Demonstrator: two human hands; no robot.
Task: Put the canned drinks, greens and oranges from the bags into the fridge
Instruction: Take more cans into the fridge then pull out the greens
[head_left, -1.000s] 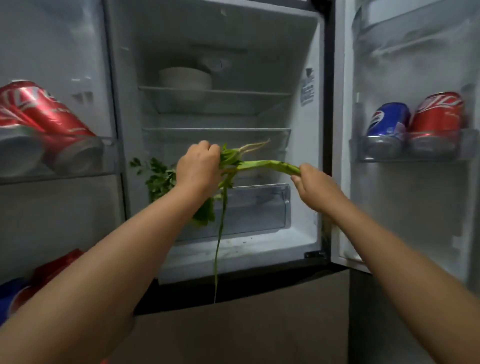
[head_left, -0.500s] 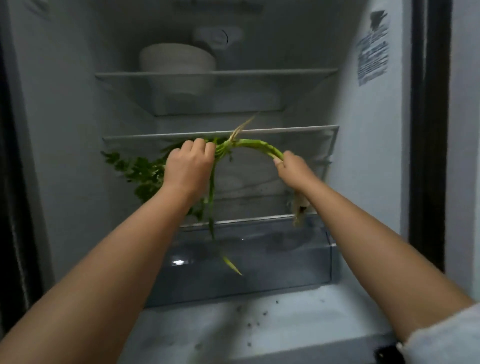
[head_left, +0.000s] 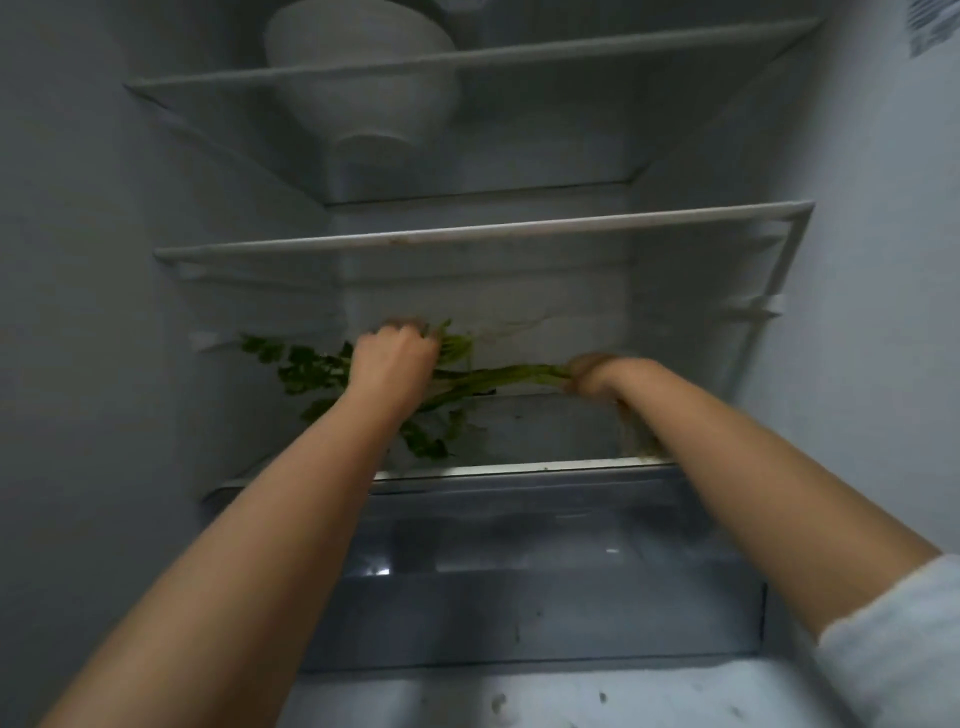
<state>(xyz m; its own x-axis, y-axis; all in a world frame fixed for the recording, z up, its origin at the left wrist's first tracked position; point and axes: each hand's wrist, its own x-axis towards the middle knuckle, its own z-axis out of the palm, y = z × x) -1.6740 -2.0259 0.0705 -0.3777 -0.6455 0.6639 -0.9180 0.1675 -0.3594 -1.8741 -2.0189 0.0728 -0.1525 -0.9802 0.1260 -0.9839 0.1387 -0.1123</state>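
Greens being laid on the lowest fridge shelf

The greens (head_left: 483, 379) are held low over the lowest shelf (head_left: 545, 465), leaves toward its left edge, stalk ends toward its right; the left hand (head_left: 392, 358) is curled round the leafy middle, the right hand (head_left: 592, 374) clamped on the stalk ends. The greens are judged nearly placed, not yet released. No cans or oranges are visible here, so that progress cannot be told. A bowl (head_left: 363, 78) sits on the top shelf.

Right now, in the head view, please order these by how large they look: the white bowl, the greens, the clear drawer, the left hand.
1. clear drawer
2. greens and white bowl: alike, unsure; the bowl is cropped and farther away
3. left hand
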